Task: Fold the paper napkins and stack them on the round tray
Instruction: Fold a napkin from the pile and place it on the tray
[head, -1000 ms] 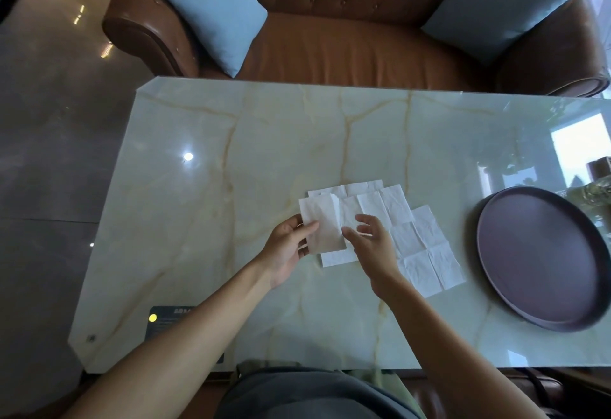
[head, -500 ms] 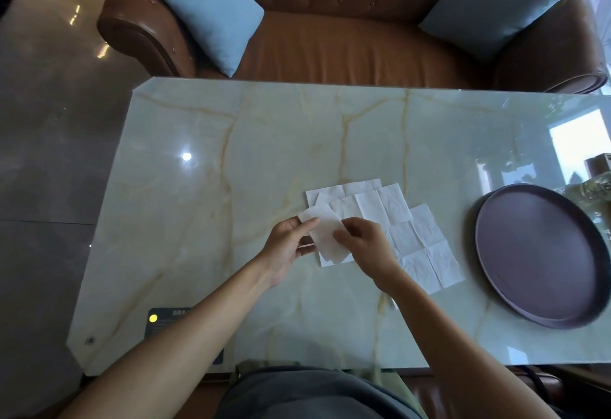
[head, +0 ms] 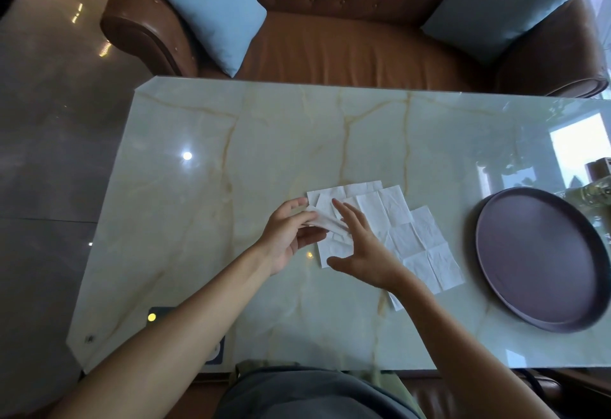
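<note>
Several unfolded white paper napkins (head: 410,240) lie overlapping on the marble table (head: 231,167), a little right of its middle. My left hand (head: 291,236) pinches one folded napkin (head: 325,220) just above the left end of that pile. My right hand (head: 360,250) hovers over the same spot with fingers spread, its fingertips touching the folded napkin, gripping nothing. The dark round tray (head: 542,263) sits on the table's right side, with nothing on it.
A brown leather sofa (head: 330,38) with two blue cushions (head: 211,8) stands beyond the table's far edge. A glass object (head: 595,194) stands at the right edge behind the tray. A small device with a yellow light (head: 152,316) lies under the near left corner.
My right hand has let go of the napkin and opened its fingers. The napkin in my left hand has gone from a flat half-fold to a narrower fold.
</note>
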Tool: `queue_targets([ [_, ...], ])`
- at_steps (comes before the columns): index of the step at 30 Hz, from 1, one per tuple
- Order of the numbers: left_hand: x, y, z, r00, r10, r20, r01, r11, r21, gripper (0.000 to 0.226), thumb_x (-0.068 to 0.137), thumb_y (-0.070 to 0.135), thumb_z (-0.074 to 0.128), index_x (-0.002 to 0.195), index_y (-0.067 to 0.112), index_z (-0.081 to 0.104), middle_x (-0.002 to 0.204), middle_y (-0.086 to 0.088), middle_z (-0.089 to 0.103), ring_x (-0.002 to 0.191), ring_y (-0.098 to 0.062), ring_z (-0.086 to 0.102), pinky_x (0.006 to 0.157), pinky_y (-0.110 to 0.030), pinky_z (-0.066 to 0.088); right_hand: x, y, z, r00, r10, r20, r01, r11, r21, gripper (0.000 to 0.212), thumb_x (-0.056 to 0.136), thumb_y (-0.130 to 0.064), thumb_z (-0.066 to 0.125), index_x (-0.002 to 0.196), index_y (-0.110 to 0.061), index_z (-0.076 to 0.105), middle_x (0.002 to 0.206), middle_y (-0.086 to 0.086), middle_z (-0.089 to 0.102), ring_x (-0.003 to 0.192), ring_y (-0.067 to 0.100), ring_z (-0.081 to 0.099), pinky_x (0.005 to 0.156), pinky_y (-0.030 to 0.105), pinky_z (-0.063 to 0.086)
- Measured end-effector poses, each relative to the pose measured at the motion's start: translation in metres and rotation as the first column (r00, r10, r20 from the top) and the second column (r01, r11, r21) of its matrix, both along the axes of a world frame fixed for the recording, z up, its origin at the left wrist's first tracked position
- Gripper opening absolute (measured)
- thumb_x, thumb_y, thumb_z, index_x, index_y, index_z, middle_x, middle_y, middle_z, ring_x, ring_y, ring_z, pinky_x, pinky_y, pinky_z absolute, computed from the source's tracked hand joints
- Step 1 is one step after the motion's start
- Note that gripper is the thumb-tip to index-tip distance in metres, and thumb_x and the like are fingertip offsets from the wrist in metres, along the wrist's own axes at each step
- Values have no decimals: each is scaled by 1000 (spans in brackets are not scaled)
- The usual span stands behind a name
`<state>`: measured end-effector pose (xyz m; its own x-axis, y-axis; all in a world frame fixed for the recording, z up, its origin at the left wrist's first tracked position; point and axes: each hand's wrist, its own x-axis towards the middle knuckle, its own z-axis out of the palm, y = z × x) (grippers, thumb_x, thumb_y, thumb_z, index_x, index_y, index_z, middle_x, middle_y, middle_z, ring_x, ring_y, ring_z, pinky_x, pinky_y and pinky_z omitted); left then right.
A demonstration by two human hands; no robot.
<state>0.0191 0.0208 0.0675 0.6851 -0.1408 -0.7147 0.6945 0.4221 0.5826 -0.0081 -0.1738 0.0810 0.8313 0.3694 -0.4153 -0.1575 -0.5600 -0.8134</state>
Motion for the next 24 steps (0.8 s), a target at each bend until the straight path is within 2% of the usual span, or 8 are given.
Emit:
queue_targets([
  [2, 2, 0, 4, 1000, 21, -14, -21, 999, -42, 30, 93, 5, 67, 123, 6, 60, 99, -18, 68, 73, -25, 76, 68, -31, 62, 1, 2, 1, 996, 48, 75, -43, 997, -66, 100, 83, -12, 78, 161, -32, 20, 162, -8, 22, 138, 7, 36, 106, 19, 36],
  [4, 3, 2, 8, 998, 43, -35, -47, 994, -95, 22, 94, 7, 66, 115, 1, 63, 94, -20, 69, 72, -25, 75, 68, -31, 62, 3, 6, 2, 989, 16, 150, -3, 996, -84, 79, 87, -13, 77, 155, -25, 39, 151, -5, 44, 126, 7, 50, 102, 22, 41],
  [7, 5, 7, 10, 995, 32, -92, -41, 994, -98, 29, 94, 29, 66, 103, 2, 66, 87, -16, 71, 72, -27, 74, 66, -32, 61, 8, 9, 2, 973, -143, 179, 159, 984, -79, 15, 96, -19, 68, 111, -16, 72, 95, -10, 70, 83, -1, 62, 76, 19, 45],
  [9, 5, 13, 9, 995, -46, -92, 50, 998, 47, 46, 90, 52, 63, 102, 8, 68, 77, -6, 65, 67, -22, 67, 60, -30, 53, 10, 7, 0, 955, -293, 41, 293, 956, 9, 24, 100, -25, 63, 93, -3, 71, 77, -5, 66, 70, 8, 59, 67, 27, 45],
  [13, 1, 21, 6, 948, -317, 39, 270, 860, 434, 53, 76, 69, 66, 94, 20, 76, 86, 0, 63, 79, -15, 58, 70, -29, 43, 11, 2, 3, 841, -440, -314, 527, 798, 293, 25, 99, -27, 64, 104, -6, 78, 102, 10, 80, 92, 20, 75, 75, 29, 58],
  [15, -1, 21, 5, 910, -406, 85, 341, 849, 404, 41, 86, 52, 70, 100, 15, 78, 96, -4, 75, 89, -16, 67, 78, -30, 48, 12, 0, 4, 799, -455, -392, 579, 759, 299, 27, 99, -30, 63, 107, -9, 78, 107, 10, 80, 97, 22, 76, 76, 30, 57],
  [18, -2, 19, 7, 918, -373, 138, 305, 883, 356, 26, 95, 27, 69, 102, 2, 75, 92, -7, 75, 82, -18, 68, 79, -30, 55, 13, -1, 0, 777, -454, -436, 599, 746, 291, 22, 99, -29, 63, 105, -15, 79, 107, 4, 80, 98, 19, 76, 76, 28, 58],
  [24, -1, 17, 7, 920, -336, 203, 240, 890, 387, 15, 90, 19, 75, 98, 6, 72, 88, -3, 72, 79, -13, 64, 79, -28, 50, 13, 0, -1, 728, -556, -402, 677, 676, 291, 22, 93, -13, 65, 113, -15, 73, 102, 3, 79, 97, 22, 75, 71, 26, 58],
])
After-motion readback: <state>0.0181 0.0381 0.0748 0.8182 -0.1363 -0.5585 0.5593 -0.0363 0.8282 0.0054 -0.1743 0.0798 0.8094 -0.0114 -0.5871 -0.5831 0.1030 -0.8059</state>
